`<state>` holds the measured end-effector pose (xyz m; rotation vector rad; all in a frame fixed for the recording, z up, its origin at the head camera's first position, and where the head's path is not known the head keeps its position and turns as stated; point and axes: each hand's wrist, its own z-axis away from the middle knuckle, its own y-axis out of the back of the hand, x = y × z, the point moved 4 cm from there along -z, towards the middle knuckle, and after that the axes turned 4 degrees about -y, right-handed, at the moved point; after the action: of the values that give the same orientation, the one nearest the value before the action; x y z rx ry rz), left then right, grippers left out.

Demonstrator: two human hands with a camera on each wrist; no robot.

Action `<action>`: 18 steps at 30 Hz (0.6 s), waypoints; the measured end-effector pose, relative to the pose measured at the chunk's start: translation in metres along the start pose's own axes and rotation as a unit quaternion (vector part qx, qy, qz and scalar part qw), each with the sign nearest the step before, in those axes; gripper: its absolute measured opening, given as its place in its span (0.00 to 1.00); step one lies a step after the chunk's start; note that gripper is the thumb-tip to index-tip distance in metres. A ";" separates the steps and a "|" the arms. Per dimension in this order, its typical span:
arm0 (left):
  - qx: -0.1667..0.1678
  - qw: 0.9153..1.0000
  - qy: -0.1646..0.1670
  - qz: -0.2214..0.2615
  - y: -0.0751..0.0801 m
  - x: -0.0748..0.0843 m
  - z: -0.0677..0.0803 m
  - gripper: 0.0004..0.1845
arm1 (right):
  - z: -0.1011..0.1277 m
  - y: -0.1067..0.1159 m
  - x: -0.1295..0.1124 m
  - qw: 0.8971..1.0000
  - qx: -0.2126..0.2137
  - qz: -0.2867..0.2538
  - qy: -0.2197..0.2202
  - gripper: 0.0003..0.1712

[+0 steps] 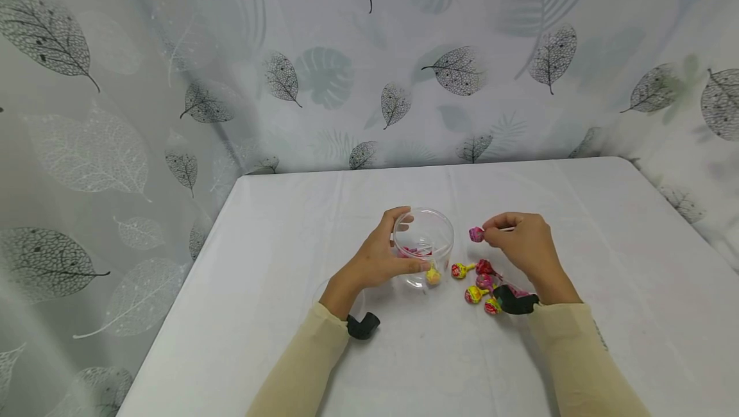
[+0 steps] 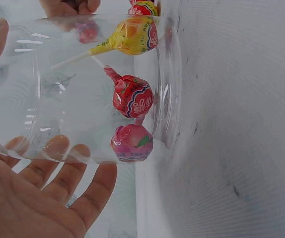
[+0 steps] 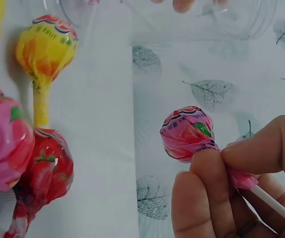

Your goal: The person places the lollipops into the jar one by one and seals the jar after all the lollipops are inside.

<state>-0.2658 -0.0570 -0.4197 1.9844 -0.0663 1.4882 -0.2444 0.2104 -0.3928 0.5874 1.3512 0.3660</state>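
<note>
On the white bench (image 1: 277, 314) we take the clear plastic tub (image 1: 423, 247) as our landmark. To its left, our left hand (image 1: 381, 260) wraps it, fingers curled round the far rim and thumb along the near wall, so this grip is closed on the tub and steadies it. Inside lie wrapped lollipops: a yellow one (image 2: 130, 37), a red one (image 2: 132, 96) and a pink one (image 2: 131, 143). Just right of the tub, near its base, a loose heap of lollipops (image 1: 480, 285) rests on the bench. Further right and above that heap, our right hand (image 1: 522, 244) pinches a pink lollipop (image 1: 476, 234) by the stick, close under the head, fingers tight and well closed. To do this well, we judge it best to keep the tub still and bring the head over the open rim before letting go. One yellow wrapper (image 3: 45, 47) reads "FRUIT"; other lettering is too small to read.
</note>
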 end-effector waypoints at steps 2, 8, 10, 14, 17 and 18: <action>0.000 1.000 0.000 -0.001 0.000 0.000 0.000 0.57 | 0.001 0.000 -0.001 1.000 0.002 -0.003 0.000 0.14; -0.002 1.000 -0.001 0.001 0.000 0.000 0.000 0.57 | 0.004 0.002 -0.006 1.000 0.013 -0.017 0.010 0.14; -0.002 1.000 -0.001 0.001 0.000 0.000 0.000 0.57 | 0.005 0.003 -0.007 1.000 0.017 -0.020 0.013 0.14; -0.001 1.000 -0.003 0.003 0.000 0.001 0.000 0.56 | 0.007 0.004 -0.011 0.999 0.019 -0.028 0.016 0.15; 0.000 1.000 -0.003 0.002 0.000 0.002 0.001 0.56 | 0.009 0.005 -0.013 0.999 0.021 -0.034 0.022 0.14; 0.000 1.000 -0.003 0.001 0.000 0.002 0.001 0.56 | 0.009 0.006 -0.014 0.999 0.023 -0.035 0.024 0.14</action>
<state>-0.2648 -0.0570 -0.4181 1.9896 -0.0698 1.4832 -0.2374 0.2055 -0.3774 0.5705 1.4253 0.2948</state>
